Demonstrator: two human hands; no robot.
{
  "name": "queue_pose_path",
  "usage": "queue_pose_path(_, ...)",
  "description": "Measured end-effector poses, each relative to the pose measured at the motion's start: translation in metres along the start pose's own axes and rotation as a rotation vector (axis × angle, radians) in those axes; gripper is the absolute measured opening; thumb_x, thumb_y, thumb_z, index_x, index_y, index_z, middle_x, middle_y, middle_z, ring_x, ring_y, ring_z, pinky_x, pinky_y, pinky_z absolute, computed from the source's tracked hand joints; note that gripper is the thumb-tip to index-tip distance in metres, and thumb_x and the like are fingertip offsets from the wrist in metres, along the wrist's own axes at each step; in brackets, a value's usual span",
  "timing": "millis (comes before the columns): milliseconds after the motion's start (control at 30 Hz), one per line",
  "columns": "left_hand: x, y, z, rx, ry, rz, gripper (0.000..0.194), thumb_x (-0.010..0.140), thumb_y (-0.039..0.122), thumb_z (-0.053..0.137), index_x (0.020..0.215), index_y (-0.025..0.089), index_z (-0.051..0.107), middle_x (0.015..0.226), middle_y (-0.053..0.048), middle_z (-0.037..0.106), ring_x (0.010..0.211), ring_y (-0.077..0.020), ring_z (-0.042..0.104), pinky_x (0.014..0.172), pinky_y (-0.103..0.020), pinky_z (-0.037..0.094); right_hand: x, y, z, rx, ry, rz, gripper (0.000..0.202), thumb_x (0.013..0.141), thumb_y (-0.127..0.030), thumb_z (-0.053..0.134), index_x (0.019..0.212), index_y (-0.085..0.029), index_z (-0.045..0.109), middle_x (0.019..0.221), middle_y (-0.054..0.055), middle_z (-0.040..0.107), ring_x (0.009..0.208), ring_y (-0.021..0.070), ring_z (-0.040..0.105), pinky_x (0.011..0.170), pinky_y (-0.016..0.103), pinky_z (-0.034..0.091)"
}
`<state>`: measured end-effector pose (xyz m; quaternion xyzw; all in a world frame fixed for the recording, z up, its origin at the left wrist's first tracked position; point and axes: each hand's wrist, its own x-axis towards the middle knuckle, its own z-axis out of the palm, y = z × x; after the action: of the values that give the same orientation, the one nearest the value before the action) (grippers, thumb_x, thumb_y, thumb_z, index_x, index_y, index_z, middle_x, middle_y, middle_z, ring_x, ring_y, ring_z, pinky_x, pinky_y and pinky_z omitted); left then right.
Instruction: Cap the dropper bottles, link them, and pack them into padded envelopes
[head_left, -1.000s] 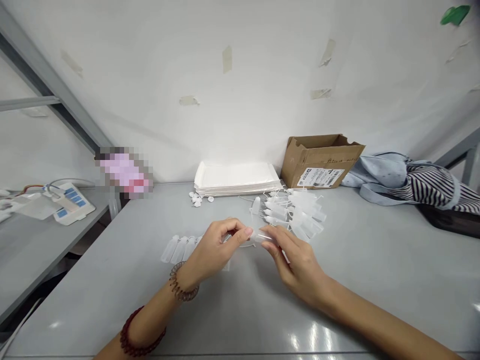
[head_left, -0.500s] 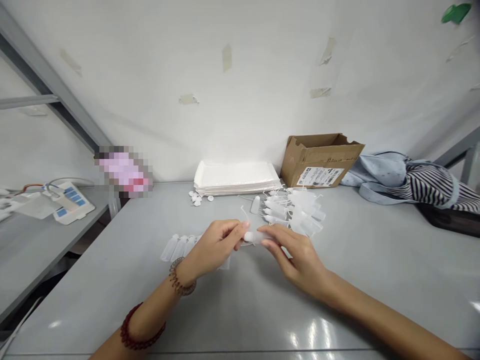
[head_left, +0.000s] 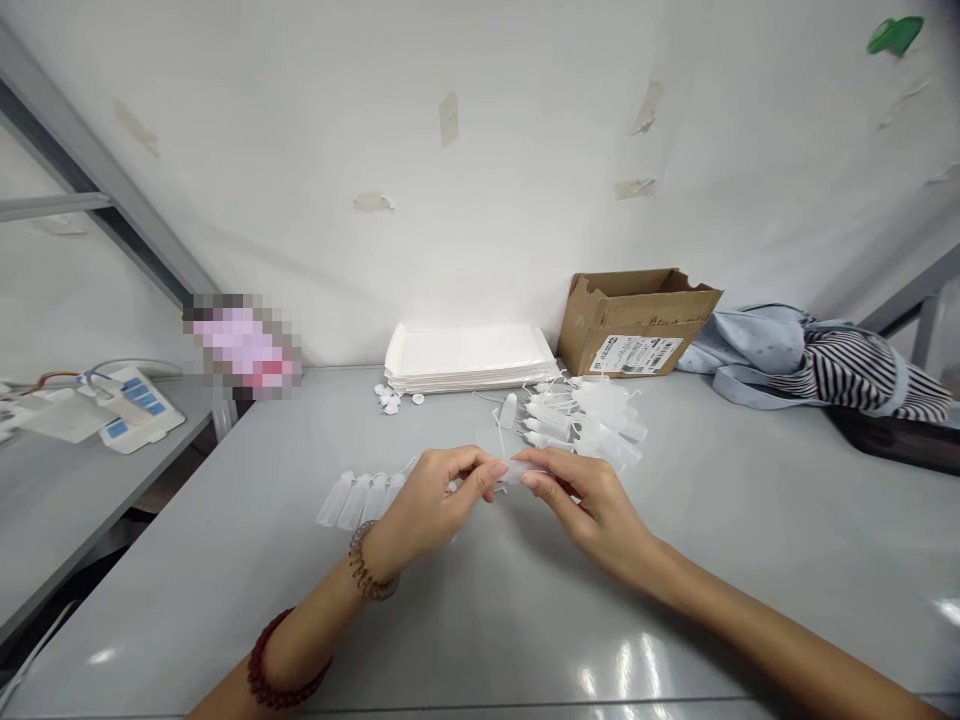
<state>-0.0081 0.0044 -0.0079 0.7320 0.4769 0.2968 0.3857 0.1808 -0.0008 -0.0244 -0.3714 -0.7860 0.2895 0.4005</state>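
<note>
Between my two hands, above the middle of the table, is a small translucent plastic bottle (head_left: 517, 471). My left hand (head_left: 439, 500) pinches its left end between thumb and fingers. The thumb and fingertips of my right hand (head_left: 596, 497) grip the other end, and much of the bottle is hidden. A thin white strip (head_left: 500, 432) stands up beside the left fingertips. Several similar bottles (head_left: 351, 500) lie in a row left of my left hand, partly covered by it. Beyond my right hand is a loose pile of such bottles (head_left: 600, 415) with thin tails.
Small white caps (head_left: 388, 403) lie at the back of the grey table (head_left: 480, 630), by a stack of white trays (head_left: 469, 355). An open cardboard box (head_left: 637, 320) stands behind the pile. A blue and striped cloth bundle (head_left: 840, 365) lies at the right.
My left fingers have closed in toward my right hand, covering more of the bottle's left end. The white strip now stands more upright. The camera view has shifted slightly.
</note>
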Motion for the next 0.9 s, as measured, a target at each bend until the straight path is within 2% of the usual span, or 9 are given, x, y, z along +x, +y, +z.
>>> queue_pose_path(133,0.000,-0.002,0.000,0.063,0.075,0.159,0.024,0.089,0.029,0.050,0.074,0.016,0.063,0.069,-0.001,0.062,0.066,-0.0124,0.054,0.062,-0.022,0.041,0.005,-0.004,-0.006,0.195,-0.098,0.223,0.026,0.091,-0.032,0.047,0.095,-0.016,0.067,0.058,-0.004,0.044,0.050,0.0079,0.037,0.048,0.022,0.032)
queue_pose_path(267,0.000,-0.004,0.001,0.089,0.117,0.237,0.015,0.088,0.026,0.054,0.084,0.016,0.064,0.075,-0.001,0.063,0.069,-0.0129,0.055,0.066,-0.022,0.043,0.006,-0.001,-0.008,0.200,-0.130,0.283,0.030,0.088,-0.036,0.052,0.106,-0.015,0.064,0.057,-0.005,0.044,0.048,0.0077,0.037,0.046,0.021,0.030)
queue_pose_path(333,0.001,-0.004,0.000,0.092,0.116,0.230,0.014,0.087,0.027,0.055,0.087,0.017,0.064,0.079,-0.002,0.064,0.071,-0.0132,0.056,0.069,-0.023,0.044,0.005,0.001,-0.008,0.121,-0.111,0.228,0.031,0.089,-0.037,0.051,0.108,-0.016,0.063,0.064,-0.002,0.053,0.052,0.0088,0.041,0.047,0.022,0.033)
queue_pose_path(433,0.004,-0.006,-0.007,0.121,0.143,0.147,0.021,0.088,0.034,0.052,0.096,0.019,0.064,0.094,-0.004,0.067,0.080,-0.0150,0.059,0.070,-0.023,0.047,0.005,0.008,-0.010,-0.068,0.010,0.035,0.027,0.091,-0.032,0.047,0.109,-0.017,0.062,0.075,0.002,0.060,0.056,0.0111,0.047,0.052,0.024,0.039)
queue_pose_path(500,0.008,-0.013,-0.019,0.224,0.243,0.071,0.026,0.090,0.037,0.046,0.102,0.020,0.063,0.104,-0.005,0.067,0.087,-0.0172,0.061,0.071,-0.024,0.049,0.008,0.015,-0.014,-0.237,0.147,-0.111,0.026,0.092,-0.027,0.044,0.111,-0.017,0.059,0.077,0.004,0.061,0.058,0.0131,0.050,0.056,0.027,0.043)
queue_pose_path(567,0.014,-0.025,-0.036,0.460,0.355,-0.007,0.028,0.091,0.035,0.041,0.102,0.020,0.063,0.105,-0.005,0.067,0.088,-0.0184,0.061,0.073,-0.026,0.050,0.014,0.026,-0.021,-0.448,0.285,-0.212,0.027,0.092,-0.025,0.044,0.113,-0.016,0.058,0.079,0.007,0.061,0.064,0.0166,0.054,0.060,0.030,0.045)
queue_pose_path(633,0.019,-0.041,-0.054,0.546,0.383,-0.048,0.026,0.087,0.029,0.044,0.098,0.016,0.064,0.102,-0.009,0.067,0.094,-0.0236,0.059,0.079,-0.033,0.048,0.019,0.038,-0.028,-0.685,0.355,-0.243,0.027,0.090,-0.024,0.046,0.112,-0.015,0.059,0.084,0.010,0.063,0.076,0.0221,0.056,0.067,0.034,0.046)
queue_pose_path(733,0.023,-0.065,-0.078,0.654,0.411,-0.099,0.028,0.082,0.021,0.044,0.098,0.011,0.066,0.101,-0.016,0.065,0.101,-0.0322,0.054,0.091,-0.047,0.041,0.025,0.054,-0.036,-0.918,0.365,-0.245,0.024,0.089,-0.021,0.048,0.108,-0.013,0.061,0.086,0.012,0.065,0.087,0.0263,0.053,0.071,0.037,0.043)
queue_pose_path(900,0.026,-0.089,-0.088,0.736,0.350,-0.113,0.031,0.079,0.020,0.045,0.099,0.012,0.068,0.102,-0.016,0.064,0.102,-0.0328,0.054,0.091,-0.047,0.041,0.026,0.066,-0.035,-1.069,0.364,-0.212,0.022,0.089,-0.018,0.048,0.104,-0.015,0.063,0.088,0.010,0.066,0.088,0.0247,0.052,0.072,0.035,0.037)
